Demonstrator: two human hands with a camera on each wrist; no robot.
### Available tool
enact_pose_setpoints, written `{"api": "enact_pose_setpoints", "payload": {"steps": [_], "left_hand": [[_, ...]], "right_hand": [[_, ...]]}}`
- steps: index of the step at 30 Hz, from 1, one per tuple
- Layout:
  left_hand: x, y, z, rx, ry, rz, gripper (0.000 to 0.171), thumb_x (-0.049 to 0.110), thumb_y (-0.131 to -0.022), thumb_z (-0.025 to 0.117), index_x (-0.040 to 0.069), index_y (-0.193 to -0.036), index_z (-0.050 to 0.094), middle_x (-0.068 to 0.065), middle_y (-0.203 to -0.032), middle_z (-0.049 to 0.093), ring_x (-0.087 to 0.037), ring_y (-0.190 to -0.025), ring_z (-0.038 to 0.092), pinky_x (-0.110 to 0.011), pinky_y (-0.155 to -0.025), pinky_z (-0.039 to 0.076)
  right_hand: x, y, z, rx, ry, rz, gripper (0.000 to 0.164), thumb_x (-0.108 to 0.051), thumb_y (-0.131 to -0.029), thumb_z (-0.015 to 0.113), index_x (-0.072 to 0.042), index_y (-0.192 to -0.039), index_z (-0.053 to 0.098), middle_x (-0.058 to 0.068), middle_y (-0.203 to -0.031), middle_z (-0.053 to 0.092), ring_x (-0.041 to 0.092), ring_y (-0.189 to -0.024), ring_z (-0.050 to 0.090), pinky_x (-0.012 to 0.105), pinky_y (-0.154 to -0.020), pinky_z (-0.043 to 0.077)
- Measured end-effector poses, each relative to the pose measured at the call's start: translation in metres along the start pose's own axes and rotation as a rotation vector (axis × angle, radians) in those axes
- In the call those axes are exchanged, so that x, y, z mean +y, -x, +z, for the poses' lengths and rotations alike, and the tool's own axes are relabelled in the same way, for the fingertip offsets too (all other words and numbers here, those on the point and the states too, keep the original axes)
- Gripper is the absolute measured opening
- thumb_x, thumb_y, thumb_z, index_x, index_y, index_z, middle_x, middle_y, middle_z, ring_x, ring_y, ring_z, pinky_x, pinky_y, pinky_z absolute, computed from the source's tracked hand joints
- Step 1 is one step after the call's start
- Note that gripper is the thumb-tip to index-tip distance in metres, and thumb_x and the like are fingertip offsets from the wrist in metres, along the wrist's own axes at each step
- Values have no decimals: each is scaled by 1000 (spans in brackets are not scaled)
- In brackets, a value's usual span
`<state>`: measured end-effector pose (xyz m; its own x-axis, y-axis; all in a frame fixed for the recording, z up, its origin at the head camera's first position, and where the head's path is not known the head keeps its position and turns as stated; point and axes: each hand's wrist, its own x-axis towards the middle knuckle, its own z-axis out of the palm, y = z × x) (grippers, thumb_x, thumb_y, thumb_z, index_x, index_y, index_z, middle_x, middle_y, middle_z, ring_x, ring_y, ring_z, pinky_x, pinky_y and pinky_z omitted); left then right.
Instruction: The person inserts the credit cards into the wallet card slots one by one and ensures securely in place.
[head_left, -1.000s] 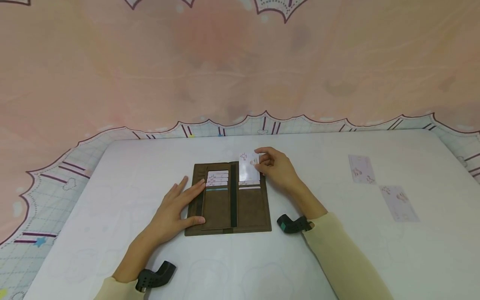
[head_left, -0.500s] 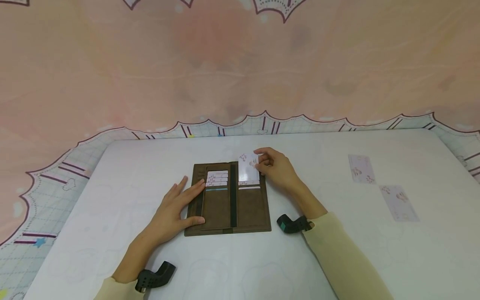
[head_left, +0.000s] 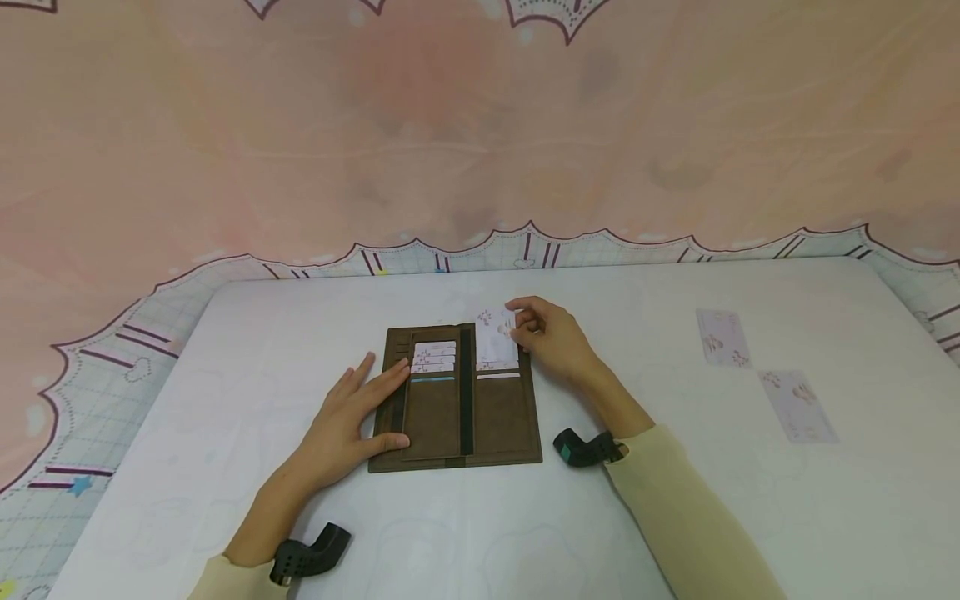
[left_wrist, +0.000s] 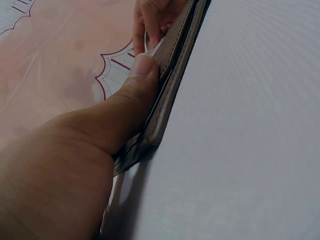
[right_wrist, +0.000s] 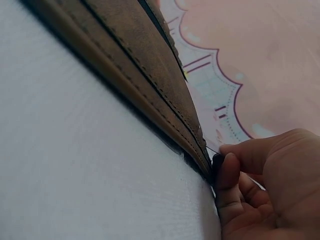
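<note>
A brown wallet [head_left: 431, 425] lies unfolded on the white table, a dark band running down its middle. Across its left edge my left hand [head_left: 337, 425] rests with fingers spread; in the left wrist view the thumb [left_wrist: 125, 100] presses on the wallet's edge. My right hand [head_left: 558, 337] pinches the right edge of a pale card [head_left: 495, 337] printed with small flowers. That card stands up out of the right half's upper slot, its lower end at the pocket edges. Several similar cards [head_left: 433, 357] sit stacked in the left half's slots.
Two loose printed cards, a farther card [head_left: 723, 337] and a nearer card [head_left: 798, 407], lie to the right on the table [head_left: 862, 517]. Behind the far table edge hangs a patterned pinkish cloth [head_left: 450, 150]. Black cameras are strapped at both wrists.
The right hand and its card have shifted only very slightly, and the bright glare on the card has faded. The left hand and the wallet stay in place.
</note>
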<state>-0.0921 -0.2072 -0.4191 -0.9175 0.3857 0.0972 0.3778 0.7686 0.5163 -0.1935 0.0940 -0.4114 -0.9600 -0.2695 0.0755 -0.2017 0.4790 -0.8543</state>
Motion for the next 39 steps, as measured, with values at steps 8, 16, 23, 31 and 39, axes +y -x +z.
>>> {"api": "enact_pose_setpoints", "payload": {"steps": [8, 16, 23, 31, 39], "left_hand": [[1, 0, -1, 2, 9, 2, 86, 42, -75, 78, 19, -148, 38, -2, -150, 37, -33, -144, 9, -55, -114, 5], [2, 0, -2, -2, -1, 5, 86, 43, -76, 77, 18, -148, 39, -3, -150, 38, -34, -144, 10, -54, -114, 5], [1, 0, -2, -1, 4, 10, 85, 43, -76, 77, 19, -148, 39, -3, -150, 37, -33, -144, 9, -55, -114, 5], [0, 0, -1, 12, -2, 18, 87, 42, -75, 78, 20, -148, 38, -4, -150, 38, -34, -144, 10, -55, -114, 5], [0, 0, -1, 12, 7, 24, 86, 42, -75, 78, 20, -148, 38, -3, -151, 37, -34, -144, 9, -57, -113, 5]], "right_hand": [[-5, 1, 1, -24, 42, -10, 33, -3, -88, 65, -5, -120, 61, 7, -94, 60, 20, -82, 54, 30, -70, 45], [-5, 2, 1, -17, 61, -3, 32, -3, -87, 65, -5, -119, 61, 6, -92, 59, 19, -80, 52, 30, -70, 43], [-4, 3, 1, -18, 61, -17, 28, -7, -89, 66, -5, -116, 61, 5, -90, 59, 19, -79, 52, 30, -70, 43], [-2, 2, 2, -18, 80, -30, 26, -17, -90, 69, -7, -112, 61, 3, -85, 57, 18, -76, 50, 29, -66, 42], [-1, 3, 2, -19, 76, -37, 24, -16, -90, 69, -8, -111, 61, 3, -84, 56, 17, -74, 49, 29, -64, 40]]}}
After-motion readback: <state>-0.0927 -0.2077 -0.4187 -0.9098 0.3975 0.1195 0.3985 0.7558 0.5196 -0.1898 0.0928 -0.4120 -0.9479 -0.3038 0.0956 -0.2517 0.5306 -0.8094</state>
